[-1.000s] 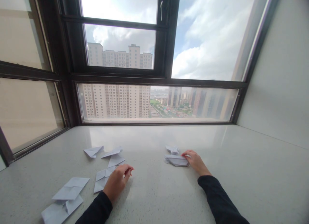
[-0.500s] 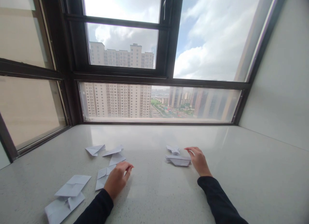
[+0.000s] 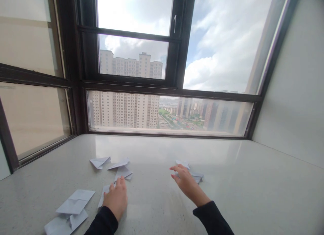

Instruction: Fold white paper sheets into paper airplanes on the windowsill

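My left hand reaches over a folded paper piece, its fingers stretched forward; the hand covers most of that piece, and whether they touch I cannot tell. Just beyond the fingertips lies another folded paper. My right hand, thumb and forefinger apart, hovers in front of a paper boat and hides its left part. Behind that hand, a smaller folded paper shape shows in part.
Farther left lie a pointed folded paper and a second one. Two flat folded papers overlap at the near left. The pale stone sill ends at a dark-framed window; a white wall bounds the right.
My right hand has moved left across the paper boat, its fingers parting. The left hand has shifted left and down onto the folded paper, its pinch loosened. The view has tilted slightly.
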Motion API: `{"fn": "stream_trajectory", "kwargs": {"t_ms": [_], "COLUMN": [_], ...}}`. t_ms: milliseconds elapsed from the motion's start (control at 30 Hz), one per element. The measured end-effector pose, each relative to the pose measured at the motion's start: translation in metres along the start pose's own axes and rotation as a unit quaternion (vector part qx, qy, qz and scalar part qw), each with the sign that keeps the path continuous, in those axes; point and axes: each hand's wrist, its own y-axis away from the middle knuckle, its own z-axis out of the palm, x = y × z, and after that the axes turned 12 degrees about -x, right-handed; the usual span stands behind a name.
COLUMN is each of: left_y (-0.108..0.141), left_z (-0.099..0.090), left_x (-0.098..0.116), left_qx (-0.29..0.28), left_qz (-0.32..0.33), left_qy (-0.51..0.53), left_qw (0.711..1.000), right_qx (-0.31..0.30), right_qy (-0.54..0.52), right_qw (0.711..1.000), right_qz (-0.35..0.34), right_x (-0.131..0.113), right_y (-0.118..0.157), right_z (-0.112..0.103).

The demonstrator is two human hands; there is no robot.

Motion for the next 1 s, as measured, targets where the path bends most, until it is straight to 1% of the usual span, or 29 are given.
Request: {"fn": "stream_trajectory", "kwargs": {"t_ms": [67, 133, 167, 233, 267, 300, 333, 367, 400, 433, 467, 533, 567, 600, 633, 667, 733, 833, 867, 900, 933, 967, 1000], "left_y": [0.002, 0.004, 0.005, 0.005, 0.005, 0.003, 0.002, 0.001, 0.000, 0.000, 0.000, 0.002, 0.004, 0.006, 0.008, 0.010, 0.013, 0.012, 0.010, 0.008, 0.005, 0.002, -0.001], "left_z": [0.000, -0.002, -0.004, -0.008, -0.009, -0.010, -0.010, -0.009, -0.007, -0.004, -0.002, 0.004, 0.007, 0.008, 0.009, 0.009, 0.007, 0.000, -0.003, -0.008, -0.012, -0.018, -0.023], "left_x": [0.003, 0.005, 0.006, 0.007, 0.008, 0.010, 0.012, 0.015, 0.017, 0.020, 0.023, 0.028, 0.030, 0.032, 0.033, 0.034, 0.036, 0.038, 0.036, 0.034, 0.030, 0.024, 0.016], "left_qx": [0.001, -0.002, 0.001, 0.023, 0.047, 0.077, 0.110, 0.141, 0.162, 0.169, 0.163, 0.125, 0.104, 0.087, 0.078, 0.075, 0.070, 0.066, 0.069, 0.076, 0.084, 0.086, 0.089], "left_qz": [-0.027, -0.023, -0.014, 0.000, 0.014, 0.041, 0.082, 0.134, 0.190, 0.243, 0.285, 0.338, 0.352, 0.363, 0.371, 0.377, 0.382, 0.368, 0.353, 0.332, 0.304, 0.270, 0.233], "left_qy": [-0.001, 0.005, 0.008, 0.023, 0.035, 0.053, 0.077, 0.108, 0.143, 0.182, 0.221, 0.287, 0.309, 0.325, 0.337, 0.347, 0.381, 0.474, 0.500, 0.516, 0.519, 0.507, 0.480], "left_qw": [1.000, 1.000, 1.000, 0.999, 0.998, 0.995, 0.987, 0.975, 0.958, 0.938, 0.918, 0.888, 0.877, 0.869, 0.862, 0.856, 0.839, 0.797, 0.788, 0.786, 0.794, 0.814, 0.841], "right_qx": [-0.068, -0.126, -0.146, -0.160, -0.158, -0.152, -0.148, -0.147, -0.148, -0.150, -0.152, -0.151, -0.146, -0.140, -0.131, -0.120, -0.107, -0.110, -0.115, -0.119, -0.122, -0.122, -0.119], "right_qy": [-0.036, -0.097, -0.130, -0.173, -0.191, -0.215, -0.252, -0.307, -0.377, -0.455, -0.530, -0.648, -0.685, -0.712, -0.731, -0.742, -0.746, -0.728, -0.720, -0.714, -0.708, -0.703, -0.699], "right_qw": [0.996, 0.984, 0.977, 0.969, 0.967, 0.963, 0.956, 0.940, 0.914, 0.878, 0.834, 0.746, 0.712, 0.685, 0.666, 0.655, 0.653, 0.675, 0.683, 0.688, 0.694, 0.699, 0.702], "right_qz": [-0.042, -0.079, -0.084, -0.071, -0.062, -0.051, -0.036, -0.022, -0.008, 0.004, 0.014, 0.034, 0.048, 0.061, 0.072, 0.079, 0.075, 0.049, 0.044, 0.043, 0.047, 0.052, 0.058], "right_x": [-0.040, -0.073, -0.085, -0.097, -0.099, -0.098, -0.096, -0.093, -0.091, -0.088, -0.086, -0.085, -0.084, -0.084, -0.084, -0.084, -0.083, -0.079, -0.077, -0.075, -0.074, -0.072, -0.070], "right_y": [0.011, 0.022, 0.026, 0.030, 0.030, 0.029, 0.028, 0.026, 0.023, 0.021, 0.020, 0.017, 0.016, 0.016, 0.015, 0.015, 0.013, 0.011, 0.011, 0.011, 0.010, 0.010, 0.010], "right_z": [0.008, 0.019, 0.025, 0.038, 0.045, 0.052, 0.057, 0.063, 0.067, 0.070, 0.072, 0.073, 0.073, 0.073, 0.072, 0.071, 0.070, 0.069, 0.069, 0.069, 0.069, 0.069, 0.069]}}
